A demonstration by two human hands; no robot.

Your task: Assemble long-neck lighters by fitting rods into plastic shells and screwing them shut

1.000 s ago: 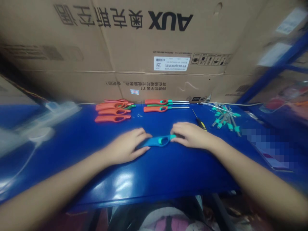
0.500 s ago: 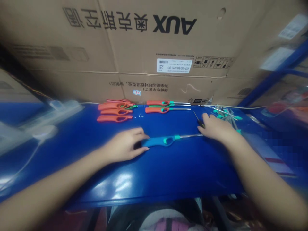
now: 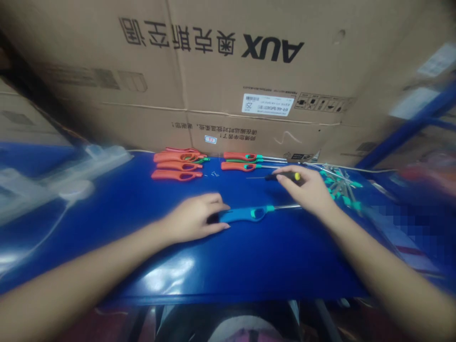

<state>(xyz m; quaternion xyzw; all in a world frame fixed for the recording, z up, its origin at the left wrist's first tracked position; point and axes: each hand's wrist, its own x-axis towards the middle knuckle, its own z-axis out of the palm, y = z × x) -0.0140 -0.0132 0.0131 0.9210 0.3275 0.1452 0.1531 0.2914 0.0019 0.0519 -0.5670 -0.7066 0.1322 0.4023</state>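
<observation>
A blue long-nosed lighter (image 3: 245, 214) with a teal trigger and a thin metal tube lies flat in the middle of the blue table (image 3: 228, 266). My left hand (image 3: 194, 218) is closed on the rear end of its handle, pressing it to the table. My right hand (image 3: 308, 187) is further back and to the right, its fingers closed on a small black and yellow screwdriver (image 3: 281, 176) lifted just above the table, blade pointing left.
Several orange lighter shells (image 3: 176, 165) and two orange lighters with metal tubes (image 3: 245, 161) lie at the back of the table. A heap of teal-tipped metal tubes (image 3: 340, 186) is at the right. A big cardboard box (image 3: 228, 76) stands behind; white bags (image 3: 53, 180) lie left.
My right hand left the blue lighter's front end, reached right to the screwdriver and now holds it raised. My left hand stayed on the lighter's handle.
</observation>
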